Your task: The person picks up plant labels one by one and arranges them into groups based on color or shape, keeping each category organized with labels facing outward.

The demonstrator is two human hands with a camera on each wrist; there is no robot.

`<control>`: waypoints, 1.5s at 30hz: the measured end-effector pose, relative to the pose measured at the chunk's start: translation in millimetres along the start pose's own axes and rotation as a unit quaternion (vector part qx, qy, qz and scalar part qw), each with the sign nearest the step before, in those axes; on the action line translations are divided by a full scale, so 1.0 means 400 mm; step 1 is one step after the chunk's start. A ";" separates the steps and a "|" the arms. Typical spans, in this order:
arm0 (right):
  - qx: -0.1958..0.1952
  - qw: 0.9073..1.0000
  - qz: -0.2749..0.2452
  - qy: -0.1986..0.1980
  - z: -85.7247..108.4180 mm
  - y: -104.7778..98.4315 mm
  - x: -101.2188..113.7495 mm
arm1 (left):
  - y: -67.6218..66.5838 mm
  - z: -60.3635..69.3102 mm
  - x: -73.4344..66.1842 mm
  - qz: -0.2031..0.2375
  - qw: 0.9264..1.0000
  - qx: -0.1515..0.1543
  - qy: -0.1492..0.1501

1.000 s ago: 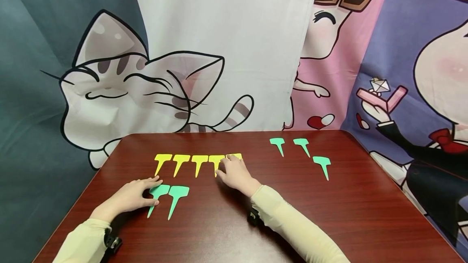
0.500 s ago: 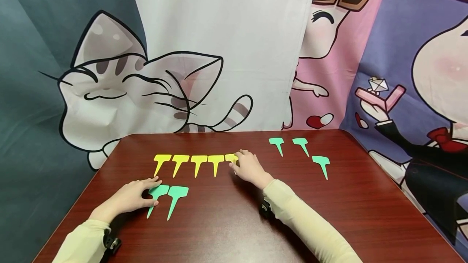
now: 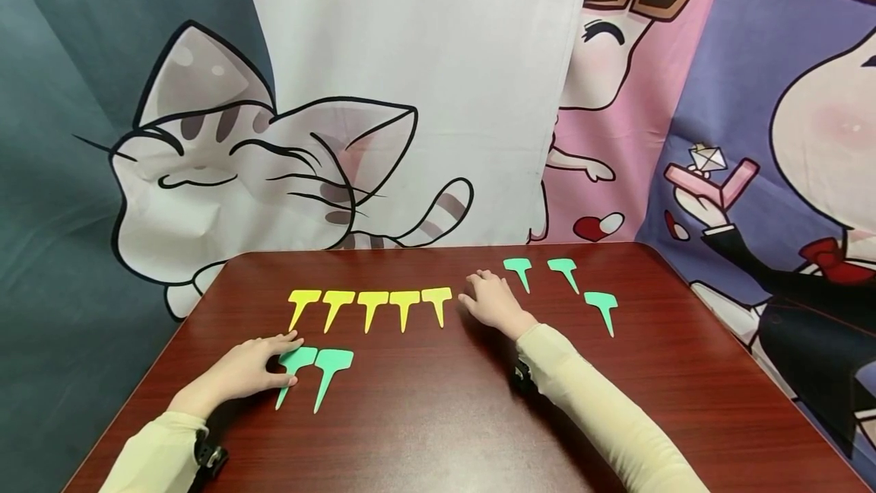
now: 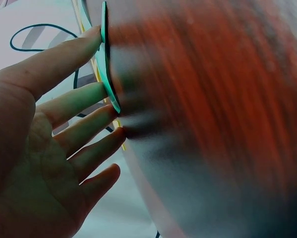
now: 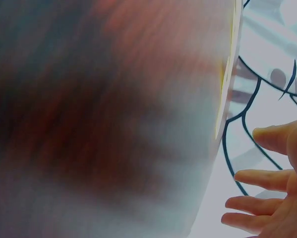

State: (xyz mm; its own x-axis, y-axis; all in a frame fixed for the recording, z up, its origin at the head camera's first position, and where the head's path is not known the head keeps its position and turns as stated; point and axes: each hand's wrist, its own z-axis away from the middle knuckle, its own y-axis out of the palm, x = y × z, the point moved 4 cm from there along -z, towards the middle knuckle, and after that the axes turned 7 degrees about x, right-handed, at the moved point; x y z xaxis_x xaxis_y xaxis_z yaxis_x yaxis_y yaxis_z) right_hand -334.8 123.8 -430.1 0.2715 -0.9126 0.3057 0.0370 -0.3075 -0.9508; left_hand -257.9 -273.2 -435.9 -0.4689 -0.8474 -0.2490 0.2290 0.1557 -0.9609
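My left hand (image 3: 239, 367) rests at the left on a green T-shaped plant label (image 3: 298, 357), its thumb and fingertips touching the label's edges. In the left wrist view the fingers of the left hand (image 4: 49, 119) are fairly straight against that green label (image 4: 107, 74). Right beside it lies a second green label (image 3: 334, 360). Farther back, several yellow T-shaped labels form a row that ends at a yellow label (image 3: 436, 296). To the right of this row hovers my right hand (image 3: 494, 304), holding nothing, its fingers spread in the right wrist view.
Three more green labels lie at the back right: a left one (image 3: 518, 265), a middle one (image 3: 563, 266) and a nearer one (image 3: 601, 301). All rest on a dark red wooden table (image 3: 438, 417). A cartoon-printed curtain (image 3: 438, 59) hangs behind the table.
My right hand has come off the rightmost yellow label and moved right, towards the green labels at the back, leaving that yellow label in full view. The left hand stays put.
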 end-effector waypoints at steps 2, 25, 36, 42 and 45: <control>0.002 1.000 0.005 0.006 -0.003 -0.002 -0.015 | 0.001 0.000 0.001 0.000 1.000 0.001 -0.001; 0.013 0.997 0.024 0.077 -0.002 -0.030 -0.186 | 0.000 0.002 0.000 0.002 1.000 0.005 -0.002; 0.014 0.993 0.026 0.112 -0.008 -0.044 -0.233 | 0.002 0.001 -0.001 0.004 1.000 0.008 -0.006; 0.016 0.989 0.037 0.139 -0.015 -0.051 -0.252 | -0.001 0.002 -0.003 0.009 1.000 0.009 -0.006; 0.015 0.988 0.037 0.149 -0.016 -0.050 -0.262 | -0.002 0.003 -0.004 0.009 1.000 0.009 -0.006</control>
State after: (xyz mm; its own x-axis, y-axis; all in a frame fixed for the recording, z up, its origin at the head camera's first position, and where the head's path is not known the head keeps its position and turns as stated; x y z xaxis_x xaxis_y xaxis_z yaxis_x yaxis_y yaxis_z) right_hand -370.2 223.9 -442.6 -0.0197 -0.9727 0.2312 0.0573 -0.2319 -0.9710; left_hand -256.5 -272.6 -434.8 -0.4538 -0.8512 -0.2637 0.2521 0.1612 -0.9542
